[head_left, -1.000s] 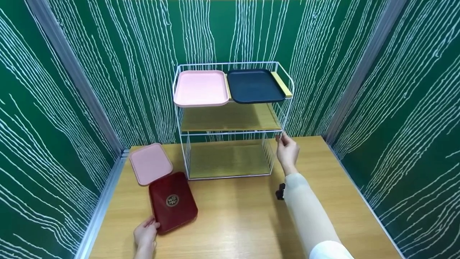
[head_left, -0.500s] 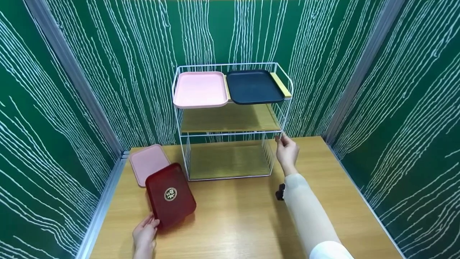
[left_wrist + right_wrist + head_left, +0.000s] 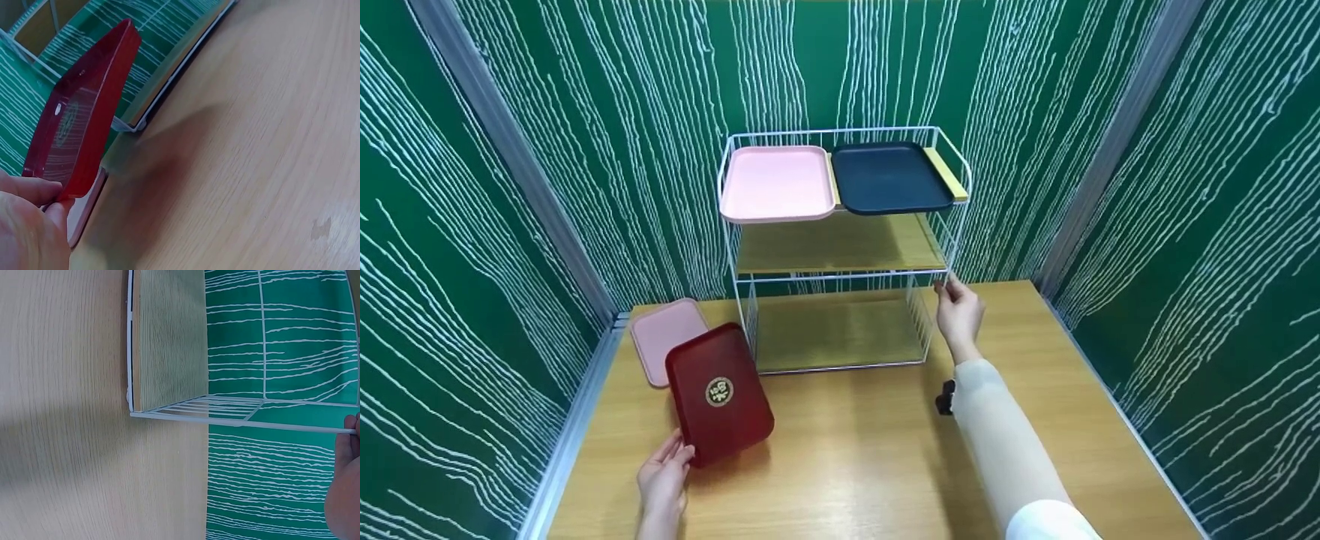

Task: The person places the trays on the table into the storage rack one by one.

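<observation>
My left hand point(image 3: 664, 480) pinches the near-left corner of a dark red rectangular tray point(image 3: 716, 420) with a round gold emblem. In the left wrist view the red tray point(image 3: 93, 112) is tilted and raised above the table, its shadow beneath. My right hand point(image 3: 960, 311) grips the right front post of a white wire shelf rack point(image 3: 840, 277), just below the middle shelf. The right wrist view has the fingers of the right hand point(image 3: 346, 489) curled round that white post point(image 3: 236, 422). A pink tray point(image 3: 660, 337) on the table lies partly hidden behind the red one.
The rack's top level bears a pink tray point(image 3: 780, 184) and a black tray point(image 3: 892, 178) side by side. Below are a wooden middle shelf point(image 3: 840, 244) and a bottom shelf point(image 3: 840, 330). Green walls point(image 3: 1222, 225) with white lines enclose the wooden table point(image 3: 855, 450).
The left hand has lifted the red tray off the table and moved it slightly forward, over part of the pink tray. My right hand has stayed on the rack post.
</observation>
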Available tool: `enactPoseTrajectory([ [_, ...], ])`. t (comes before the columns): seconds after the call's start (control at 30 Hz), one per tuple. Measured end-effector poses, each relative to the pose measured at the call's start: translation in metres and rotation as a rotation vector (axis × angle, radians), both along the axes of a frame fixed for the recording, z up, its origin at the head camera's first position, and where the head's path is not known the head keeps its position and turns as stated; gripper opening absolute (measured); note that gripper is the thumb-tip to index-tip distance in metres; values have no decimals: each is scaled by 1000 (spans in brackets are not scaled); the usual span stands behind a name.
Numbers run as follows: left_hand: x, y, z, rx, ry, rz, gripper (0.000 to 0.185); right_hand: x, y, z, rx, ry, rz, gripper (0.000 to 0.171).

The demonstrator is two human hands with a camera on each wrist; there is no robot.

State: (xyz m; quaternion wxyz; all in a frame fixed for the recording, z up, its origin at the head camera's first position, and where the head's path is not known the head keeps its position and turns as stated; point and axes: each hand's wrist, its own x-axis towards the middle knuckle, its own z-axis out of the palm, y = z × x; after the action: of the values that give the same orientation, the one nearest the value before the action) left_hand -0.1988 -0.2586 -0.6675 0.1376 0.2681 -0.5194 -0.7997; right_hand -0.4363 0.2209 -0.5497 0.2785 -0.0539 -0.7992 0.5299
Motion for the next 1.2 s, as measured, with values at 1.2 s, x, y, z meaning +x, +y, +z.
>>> enactPoseTrajectory([
  [1.2, -12, 30, 48, -7, 169, -50, 47, -1, 0, -1, 3, 22, 12, 32],
])
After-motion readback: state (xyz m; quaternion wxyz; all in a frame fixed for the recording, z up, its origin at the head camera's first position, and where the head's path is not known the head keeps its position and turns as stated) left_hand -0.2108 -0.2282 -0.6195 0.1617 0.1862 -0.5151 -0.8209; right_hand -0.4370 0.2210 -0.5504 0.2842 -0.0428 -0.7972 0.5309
